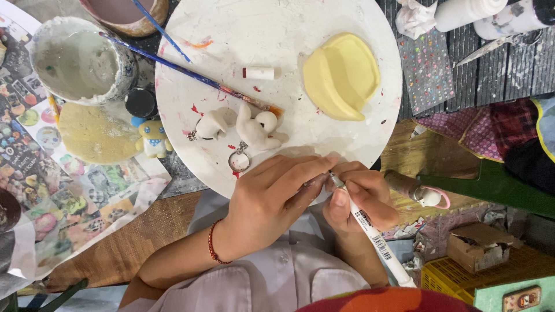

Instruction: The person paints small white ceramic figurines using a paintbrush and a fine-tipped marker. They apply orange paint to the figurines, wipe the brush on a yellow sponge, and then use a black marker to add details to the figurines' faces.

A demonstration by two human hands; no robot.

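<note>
My left hand [272, 199], with a red string on the wrist, is curled around a small object at the near edge of a round white board [231, 34]; the object itself is hidden by my fingers. Beside it, my right hand [361, 199] grips a white paint marker [376, 237] with its tip pointing at that hidden object. On the board lie two small white clay figures with key rings [240, 130], a pale yellow cap-shaped clay piece [341, 75], the marker's small cap [260, 73] and a long paintbrush [185, 72].
A cup of murky water [81, 63] stands at the upper left. Below it sit a black paint pot [140, 102], a small painted figure [153, 138] and printed paper sheets. White bottles [491, 14], scissors and a sticker sheet [426, 69] lie at the upper right.
</note>
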